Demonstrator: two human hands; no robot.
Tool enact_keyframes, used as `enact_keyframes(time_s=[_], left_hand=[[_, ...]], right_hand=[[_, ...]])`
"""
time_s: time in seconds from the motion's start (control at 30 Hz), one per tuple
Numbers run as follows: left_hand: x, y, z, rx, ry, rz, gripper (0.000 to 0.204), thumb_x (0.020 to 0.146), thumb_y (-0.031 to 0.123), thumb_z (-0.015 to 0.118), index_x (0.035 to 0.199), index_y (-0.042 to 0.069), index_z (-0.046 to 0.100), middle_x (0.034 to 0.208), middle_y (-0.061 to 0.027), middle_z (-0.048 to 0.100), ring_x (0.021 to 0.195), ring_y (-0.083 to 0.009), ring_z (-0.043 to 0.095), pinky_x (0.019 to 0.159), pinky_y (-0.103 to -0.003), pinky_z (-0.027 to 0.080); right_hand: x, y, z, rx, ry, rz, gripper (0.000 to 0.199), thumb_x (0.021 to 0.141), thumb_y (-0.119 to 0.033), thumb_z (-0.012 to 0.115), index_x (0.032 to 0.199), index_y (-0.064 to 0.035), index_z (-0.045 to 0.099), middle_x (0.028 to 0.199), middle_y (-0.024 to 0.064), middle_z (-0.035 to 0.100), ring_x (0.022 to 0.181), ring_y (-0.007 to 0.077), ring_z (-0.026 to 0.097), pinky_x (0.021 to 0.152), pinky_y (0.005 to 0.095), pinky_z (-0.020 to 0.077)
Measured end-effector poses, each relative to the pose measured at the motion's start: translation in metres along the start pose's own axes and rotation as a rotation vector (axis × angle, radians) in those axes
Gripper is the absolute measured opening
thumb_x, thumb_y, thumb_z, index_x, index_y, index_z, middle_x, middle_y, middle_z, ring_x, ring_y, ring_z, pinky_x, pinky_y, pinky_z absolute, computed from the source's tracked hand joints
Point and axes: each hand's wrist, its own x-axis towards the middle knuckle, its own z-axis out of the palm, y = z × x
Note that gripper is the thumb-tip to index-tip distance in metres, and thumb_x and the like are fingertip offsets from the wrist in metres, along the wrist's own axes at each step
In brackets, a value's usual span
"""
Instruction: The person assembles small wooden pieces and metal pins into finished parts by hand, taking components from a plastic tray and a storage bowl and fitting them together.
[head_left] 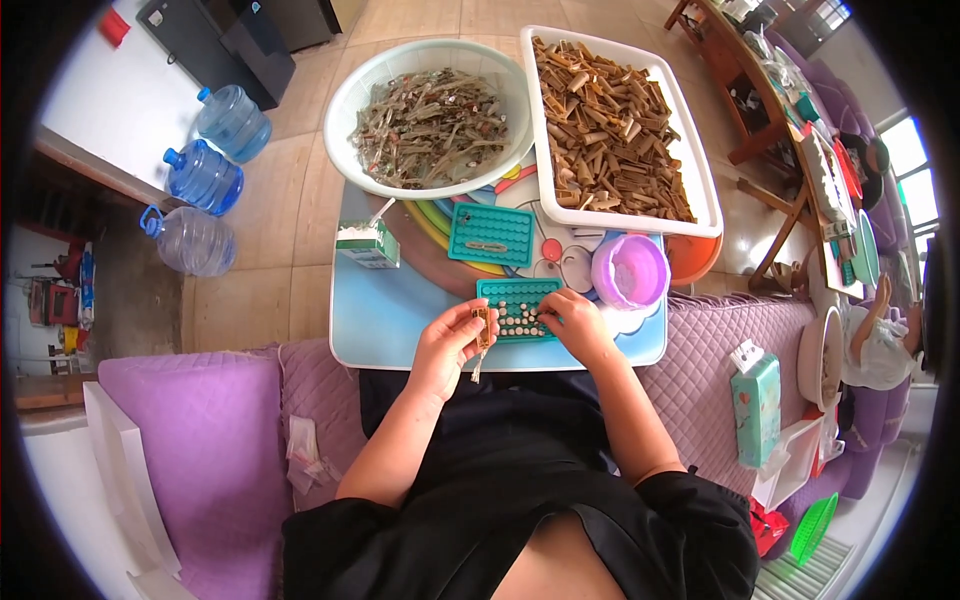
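Note:
My left hand is closed around a small orange-brown piece with pale strands hanging below it. Just to its right lies a teal tray with rows of small round hollows, several holding little pale discs. Over that tray's right side, my right hand has its fingertips drawn together among the discs; whether they grip one is too small to tell. A second teal tray sits farther back, with a thin greyish strip lying on it.
On the low blue table stand a pale basin of tangled strands, a white bin heaped with brown curled pieces, a purple tub and a green-white box. Water bottles stand on the floor at left; purple sofa seats flank me.

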Motion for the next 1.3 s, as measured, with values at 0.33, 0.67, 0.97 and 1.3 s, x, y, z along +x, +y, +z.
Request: enact_keyframes(time_s=[0.33,0.67,0.97,1.3], left_hand=[[-0.002,-0.002,-0.001,-0.015,-0.011,-0.003,0.029,0.090,0.008,0.053,0.117,-0.001,0.052,0.106,-0.0123,0.060,0.093,-0.0196,0.060,0.083,-0.032,0.050],[-0.002,-0.003,0.000,-0.013,-0.012,-0.015,0.029,0.089,0.008,0.054,0.117,-0.001,0.052,0.106,-0.0123,0.060,0.093,-0.0200,0.061,0.083,-0.032,0.051],[-0.003,-0.003,-0.003,-0.004,0.005,-0.016,0.028,0.090,0.008,0.053,0.117,-0.001,0.052,0.106,-0.0124,0.060,0.093,-0.0194,0.061,0.082,-0.032,0.051],[0.004,-0.009,0.000,0.014,-0.008,0.002,0.030,0.088,0.005,0.052,0.118,-0.002,0.051,0.106,-0.0142,0.060,0.091,-0.0199,0.060,0.082,-0.032,0.050]], right_hand=[[-0.001,0.003,0.007,-0.158,0.045,-0.033,0.015,0.074,-0.008,0.060,0.088,-0.0065,0.060,0.086,0.0110,0.056,0.084,0.0308,0.058,0.073,0.0397,0.0481],[-0.002,0.003,0.000,-0.068,0.042,0.004,0.014,0.073,-0.008,0.064,0.086,-0.0040,0.061,0.084,0.0125,0.058,0.083,0.0320,0.058,0.073,0.0401,0.0473],[0.006,-0.002,-0.001,-0.041,0.066,-0.077,0.011,0.074,-0.007,0.056,0.083,-0.0047,0.063,0.081,0.0127,0.059,0.076,0.0320,0.060,0.070,0.0396,0.0491],[-0.001,0.008,0.011,-0.222,0.020,-0.172,0.014,0.070,-0.011,0.058,0.083,-0.0057,0.057,0.079,0.0110,0.055,0.076,0.0304,0.058,0.068,0.0404,0.0491]])
